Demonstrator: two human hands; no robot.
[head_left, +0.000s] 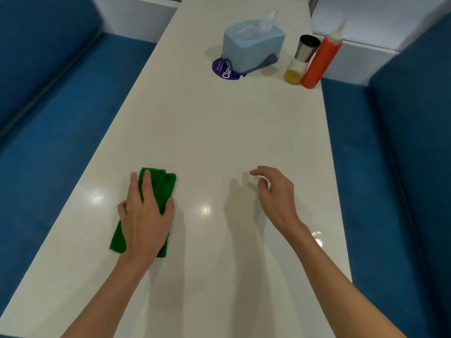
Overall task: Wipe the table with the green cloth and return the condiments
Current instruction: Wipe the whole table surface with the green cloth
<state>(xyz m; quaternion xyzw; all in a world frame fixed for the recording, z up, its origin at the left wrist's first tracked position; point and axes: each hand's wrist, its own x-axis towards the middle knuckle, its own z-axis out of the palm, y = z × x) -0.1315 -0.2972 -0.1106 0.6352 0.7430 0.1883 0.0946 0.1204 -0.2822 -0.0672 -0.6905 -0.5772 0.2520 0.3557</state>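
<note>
A folded green cloth (164, 184) lies on the white table (214, 132) near its left edge. My left hand (146, 215) presses flat on the cloth, fingers curled over its right side. My right hand (273, 191) hovers just above the table to the right, fingers loosely curled and holding nothing. At the far right edge stand a red squeeze bottle (319, 59) with a clear nozzle and a glass shaker (301, 61) with a metal cap and yellow contents, touching side by side.
A light blue tissue box (251, 48) stands at the far middle of the table, partly on a round purple sticker (223, 70). Blue bench seats (48, 142) run along both long sides. A white wall ledge (361, 57) sits behind the bottles.
</note>
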